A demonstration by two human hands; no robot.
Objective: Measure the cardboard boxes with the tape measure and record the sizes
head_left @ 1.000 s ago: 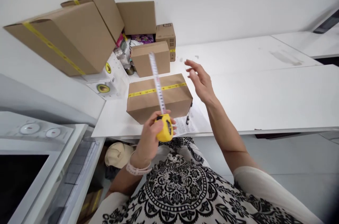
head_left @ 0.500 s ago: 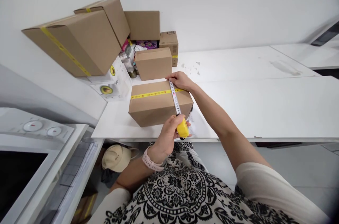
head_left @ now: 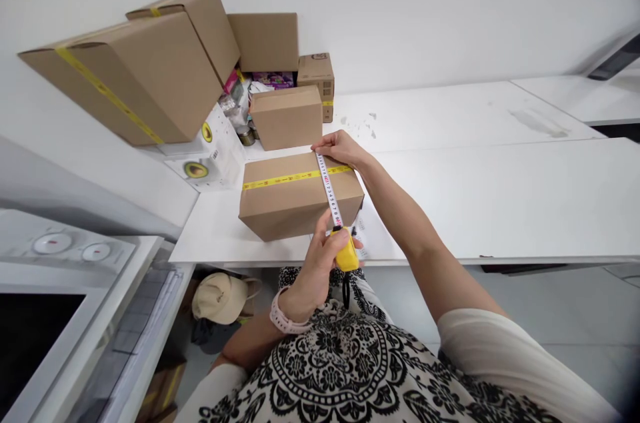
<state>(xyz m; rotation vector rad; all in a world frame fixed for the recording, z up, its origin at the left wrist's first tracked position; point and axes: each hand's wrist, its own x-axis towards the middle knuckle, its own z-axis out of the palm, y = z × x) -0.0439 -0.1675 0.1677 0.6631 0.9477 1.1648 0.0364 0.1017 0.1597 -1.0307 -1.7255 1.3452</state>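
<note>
A brown cardboard box (head_left: pixel 280 210) with a yellow tape strip across its top lies on the white table. My left hand (head_left: pixel 320 260) is closed around a yellow tape measure (head_left: pixel 347 253) in front of the box's near side. From its case the white blade (head_left: pixel 327 186) runs across the box top to the far edge. There my right hand (head_left: pixel 340 148) pinches the blade's end against the box, its fingertips partly hidden. A black wrist strap (head_left: pixel 346 291) dangles below the case. Under the right side of the box, a printed paper (head_left: pixel 373 236) lies partly covered.
Large taped boxes (head_left: pixel 150 70) are stacked on a white carton with avocado pictures (head_left: pixel 225 156) at the left. A smaller brown box (head_left: pixel 287 120) and jars stand behind. A white appliance with dials (head_left: pixel 65 243) is at lower left. The table's front edge (head_left: pixel 440 260) runs close to my body.
My left hand and the tape measure case have moved slightly toward my body, drawing out more blade. My right hand stays at the far edge. The view has shifted a little.
</note>
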